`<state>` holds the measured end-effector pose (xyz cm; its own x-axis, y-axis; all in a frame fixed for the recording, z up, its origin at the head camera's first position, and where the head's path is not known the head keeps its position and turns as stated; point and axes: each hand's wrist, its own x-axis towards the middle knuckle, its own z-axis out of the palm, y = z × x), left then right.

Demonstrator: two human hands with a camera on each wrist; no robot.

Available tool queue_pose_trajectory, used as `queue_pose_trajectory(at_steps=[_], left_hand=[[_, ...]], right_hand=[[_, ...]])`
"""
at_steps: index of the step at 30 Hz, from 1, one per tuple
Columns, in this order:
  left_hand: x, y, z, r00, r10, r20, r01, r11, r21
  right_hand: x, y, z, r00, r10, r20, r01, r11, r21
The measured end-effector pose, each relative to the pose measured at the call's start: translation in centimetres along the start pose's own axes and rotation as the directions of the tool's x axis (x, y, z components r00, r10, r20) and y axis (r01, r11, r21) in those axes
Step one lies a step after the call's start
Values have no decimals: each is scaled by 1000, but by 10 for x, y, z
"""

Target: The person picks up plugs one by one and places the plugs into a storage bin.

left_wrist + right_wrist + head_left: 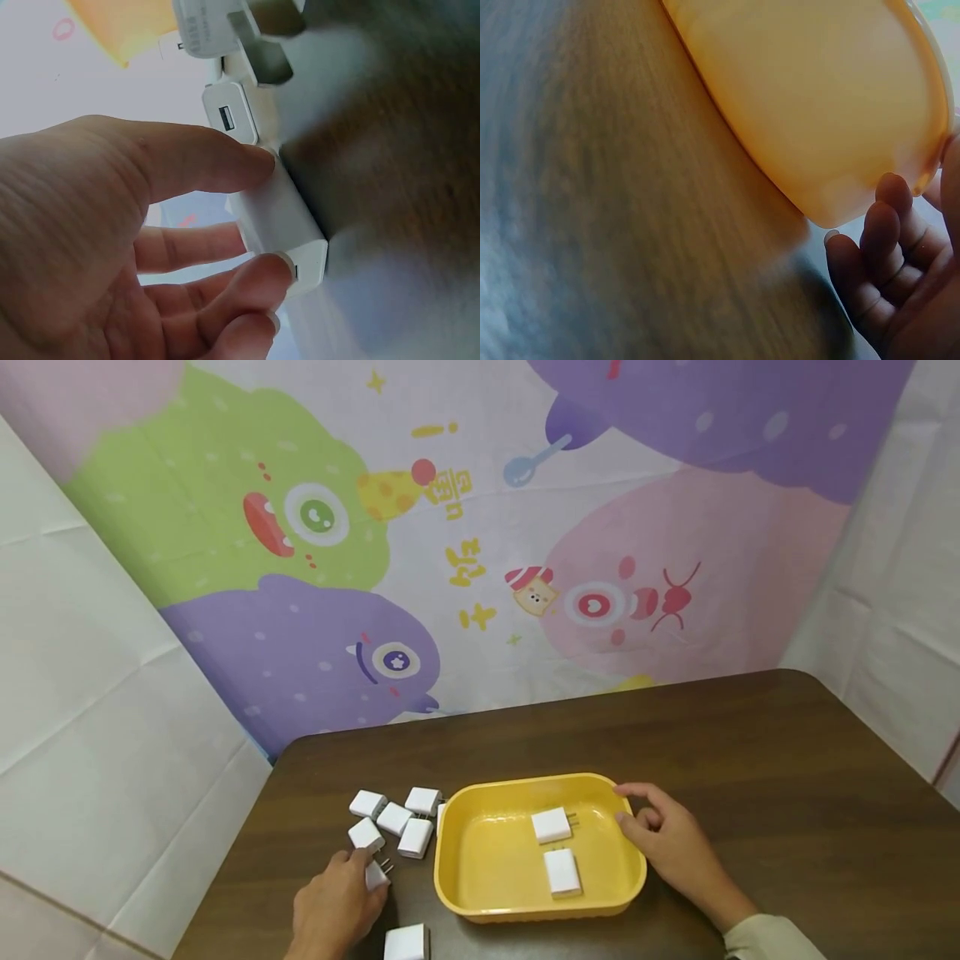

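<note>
One white charger [377, 877] is pinched in your left hand [337, 897], your thumb on one side of it and fingers on the other; it is at the near left of the table, its two prongs pointing right. Your right hand [670, 837] grips the right end of the yellow tray [491, 860], the thumb over the rim and the fingers curled at the outer wall, and a pale sleeve [772, 937] covers that wrist.

Just beyond your left hand, five loose chargers [394, 818] lie close together, and one more [441, 819] is partly hidden behind the tray's left wall. Another charger [407, 942] lies at the near edge of the view, to the right of your left hand. Inside the tray, two chargers [562, 872] lie toward the right, one nearer you than the other.

Under everything is the dark brown table [750, 768]. On the far side hangs a cartoon-monster backdrop [480, 677], with white sheeting [112, 693] at the left.
</note>
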<state>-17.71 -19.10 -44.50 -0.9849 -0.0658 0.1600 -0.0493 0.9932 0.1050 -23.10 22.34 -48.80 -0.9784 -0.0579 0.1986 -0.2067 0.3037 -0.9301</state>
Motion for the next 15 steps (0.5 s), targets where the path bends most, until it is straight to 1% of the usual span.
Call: queue_pose_trajectory(at_steps=[4, 10, 15], left_hand=[[-1, -1, 1, 1000, -11, -3, 11, 1000, -8], [-1, -1, 1, 1000, -25, -18, 24, 999, -48], [-2, -1, -4, 996, -85, -10, 84, 994, -77]], right_hand=[[0, 2, 0, 1000, 3, 1, -3, 1000, 1], [0, 2, 0, 1000, 8, 1, -8, 1000, -4], [0, 2, 1, 1000, 2, 5, -2, 1000, 2]])
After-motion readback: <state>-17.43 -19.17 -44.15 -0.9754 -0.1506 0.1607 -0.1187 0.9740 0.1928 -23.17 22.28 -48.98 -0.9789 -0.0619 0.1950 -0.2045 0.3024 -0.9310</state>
